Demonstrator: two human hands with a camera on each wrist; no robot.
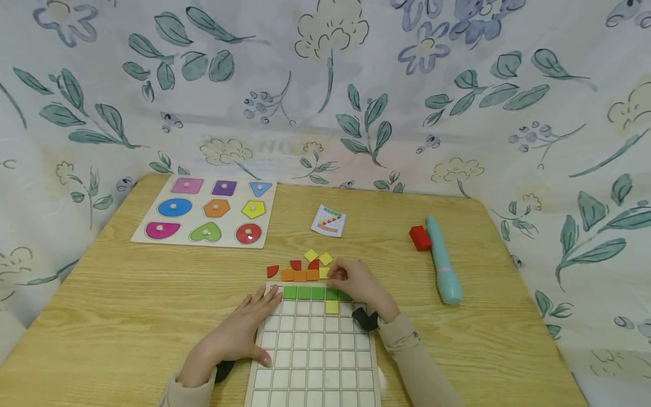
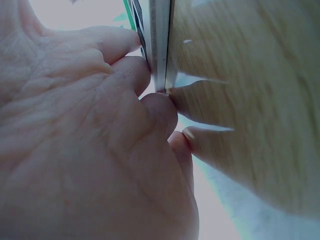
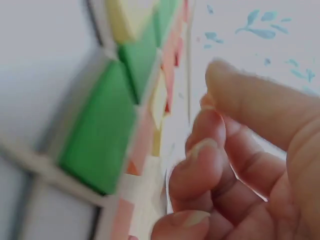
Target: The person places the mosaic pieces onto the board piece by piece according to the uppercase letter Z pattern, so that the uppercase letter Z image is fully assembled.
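A pale wooden grid board (image 1: pixel 315 359) lies in front of me. My left hand (image 1: pixel 239 330) rests on its left side, fingers spread at the far left corner; in the left wrist view the fingertips touch the board's edge (image 2: pixel 159 45). Green square tiles (image 1: pixel 304 293) fill much of the far row, with a yellow tile (image 1: pixel 331 307) below them. Over the far right part is my right hand (image 1: pixel 358 282), fingers loosely curled beside a loose yellow tile (image 1: pixel 324 273). In the right wrist view nothing shows between thumb and fingers, which are apart from the green tile (image 3: pixel 102 130).
Beyond the board lie orange tiles (image 1: pixel 300 276), red quarter-round pieces (image 1: pixel 272 271) and more yellow tiles (image 1: pixel 311 255). Farther back are a pattern card (image 1: pixel 329 220) and a shape-puzzle board (image 1: pixel 229 236). To the right, a red block (image 1: pixel 420 238) lies against a long turquoise stick-like object (image 1: pixel 443 265).
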